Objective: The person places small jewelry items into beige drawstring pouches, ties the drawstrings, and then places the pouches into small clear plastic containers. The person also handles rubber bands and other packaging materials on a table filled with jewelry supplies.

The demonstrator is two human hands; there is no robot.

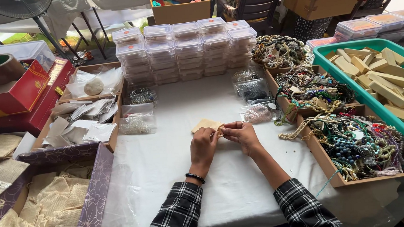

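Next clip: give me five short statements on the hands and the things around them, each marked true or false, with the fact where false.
1. Both hands, left hand and right hand, meet on a small beige card. True.
2. The green tray holds beaded jewellery. False: it holds pale wooden pieces; the jewellery lies in the cardboard trays.
3. A dark beaded bracelet sits on the left wrist. True.
4. The stacked clear lidded boxes stand right beside the hands. False: they stand at the far side of the table.
5. The purple flowered box holds cloth pouches. True.
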